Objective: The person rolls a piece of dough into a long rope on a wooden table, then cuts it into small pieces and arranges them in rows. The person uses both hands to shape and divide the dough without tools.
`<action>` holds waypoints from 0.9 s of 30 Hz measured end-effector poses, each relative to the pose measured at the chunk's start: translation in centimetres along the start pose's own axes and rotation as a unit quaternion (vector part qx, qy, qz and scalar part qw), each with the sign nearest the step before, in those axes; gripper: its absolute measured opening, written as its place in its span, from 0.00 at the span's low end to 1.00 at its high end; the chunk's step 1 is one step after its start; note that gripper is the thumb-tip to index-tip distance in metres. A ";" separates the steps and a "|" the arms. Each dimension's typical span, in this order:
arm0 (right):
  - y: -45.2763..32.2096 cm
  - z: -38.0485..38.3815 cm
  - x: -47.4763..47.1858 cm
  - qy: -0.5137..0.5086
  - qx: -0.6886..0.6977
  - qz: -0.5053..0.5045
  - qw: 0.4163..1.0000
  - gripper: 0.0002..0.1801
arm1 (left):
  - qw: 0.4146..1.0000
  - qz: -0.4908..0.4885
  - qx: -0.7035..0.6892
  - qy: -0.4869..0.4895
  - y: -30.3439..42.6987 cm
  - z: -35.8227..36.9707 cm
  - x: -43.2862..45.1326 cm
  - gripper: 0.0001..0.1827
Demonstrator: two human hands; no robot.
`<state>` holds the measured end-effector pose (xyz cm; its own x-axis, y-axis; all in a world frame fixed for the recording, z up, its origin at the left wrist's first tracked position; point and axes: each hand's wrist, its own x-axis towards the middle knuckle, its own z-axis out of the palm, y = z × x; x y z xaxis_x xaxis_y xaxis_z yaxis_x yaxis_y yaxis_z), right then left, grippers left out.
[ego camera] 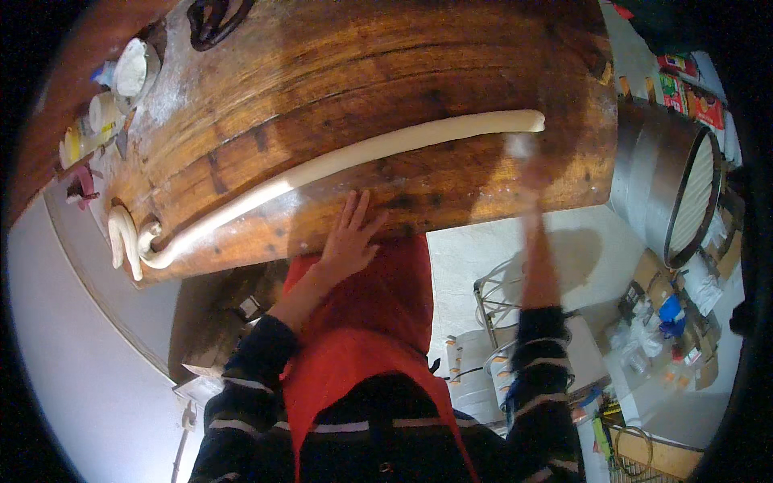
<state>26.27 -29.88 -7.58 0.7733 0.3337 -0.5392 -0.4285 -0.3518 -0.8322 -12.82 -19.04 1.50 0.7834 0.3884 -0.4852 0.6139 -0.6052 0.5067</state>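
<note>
A long rope of pale dough (362, 151) runs across the wooden table (423, 66), its left end curled into a hook. Beside that hook lies a short folded strip of dough (124, 238) at the table's corner. My left hand (350, 235) is at the near edge with fingers spread, below the rope and apart from it. My right hand (535, 172) is blurred by motion just under the rope's blunt right end. A pale blurred patch shows at its fingers; I cannot tell whether it is a held tool.
A flour-filled bowl (130, 67) and containers (99, 115) line the left far edge. A dark looped object (211, 27) lies at the back. Right of the table stands a large metal drum (652, 175). Cardboard and plastic bags (646, 332) litter the floor.
</note>
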 end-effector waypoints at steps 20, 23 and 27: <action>14.7 28.3 -32.6 -0.255 -0.093 0.234 0.933 0.16 | 0.864 -0.436 -0.177 0.179 -27.2 5.7 -38.7 0.28; 11.4 31.5 -29.4 -0.273 -0.195 0.128 0.933 0.18 | 0.851 -0.422 -0.188 0.249 -25.5 5.0 -37.2 0.25; 3.5 40.8 -24.6 -0.385 -0.152 -0.013 0.910 0.14 | 0.844 -0.340 -0.188 0.370 -24.7 2.0 -33.7 0.22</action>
<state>-13.30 -3.67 -2.46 0.1743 0.8181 -0.5480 -0.1760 -0.5217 -0.8348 -54.54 -18.55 3.91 -0.0017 0.9691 -0.2468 0.8246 0.1410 0.5479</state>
